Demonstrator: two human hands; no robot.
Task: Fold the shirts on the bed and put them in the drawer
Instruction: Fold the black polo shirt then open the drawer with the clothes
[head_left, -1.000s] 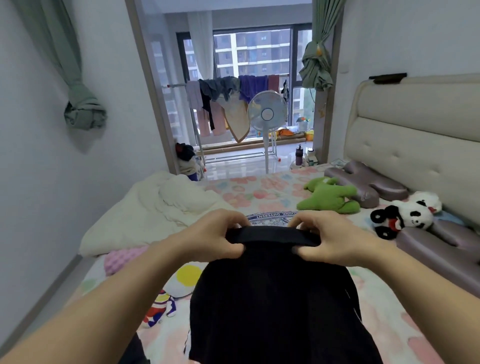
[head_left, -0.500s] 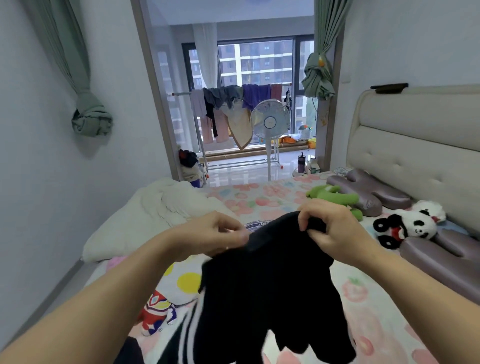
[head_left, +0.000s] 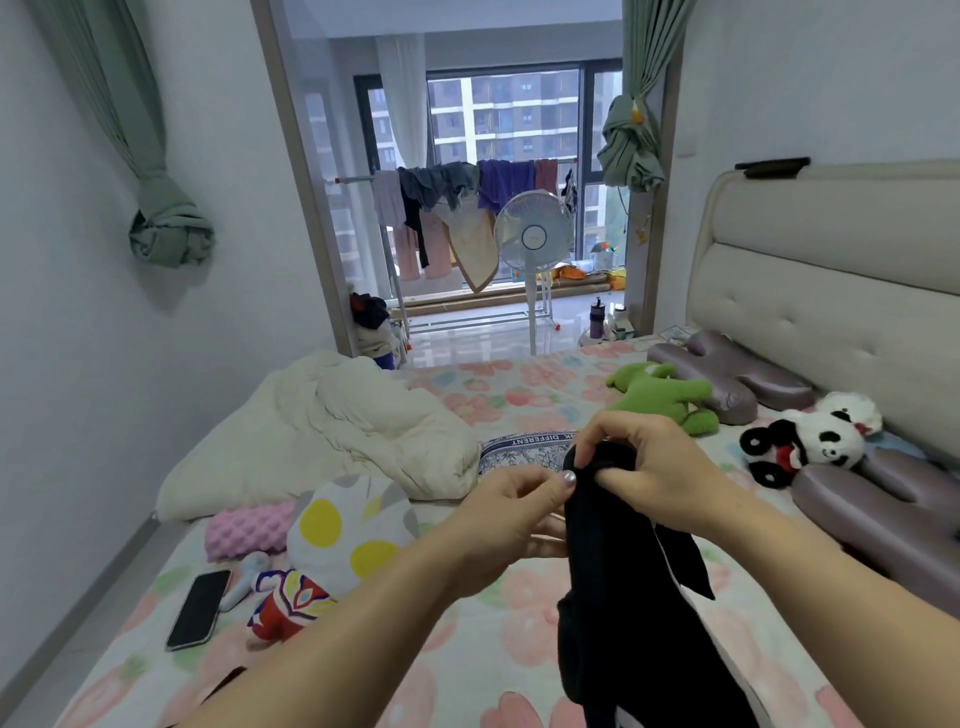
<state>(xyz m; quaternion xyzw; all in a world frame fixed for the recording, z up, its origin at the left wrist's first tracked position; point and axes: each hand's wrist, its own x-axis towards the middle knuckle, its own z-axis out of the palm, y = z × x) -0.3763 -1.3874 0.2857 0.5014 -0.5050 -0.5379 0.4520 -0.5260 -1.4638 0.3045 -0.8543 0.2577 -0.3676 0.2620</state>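
While the black shirt (head_left: 623, 571) hangs bunched over the bed (head_left: 467, 649), R hand (head_left: 649, 467) grips its top & L hand (head_left: 511, 512) pinches its edge.

"DIFFERENT" on the blue patterned cloth's (head_left: 511, 456) border.

Bed (head_left: 488, 649) with pink floral sheet, padded headboard on the right. Cream quilt (head_left: 353, 431) bunched at far left. Just in front of it: pink bumpy foam pad (head_left: 247, 527) touching a white cushion (head_left: 348, 519) with yellow dots. Near left edge: black phone (head_left: 199, 608) face up, small white object (head_left: 244, 577) beside it, red-blue plush toy (head_left: 288, 605) next to that. Mid-bed: blue patterned cloth (head_left: 519, 449), lying flat, partly hidden. Right side: green plush (head_left: 660, 392), panda plush (head_left: 810, 441), mauve pillows (head_left: 727, 374) along the headboard.
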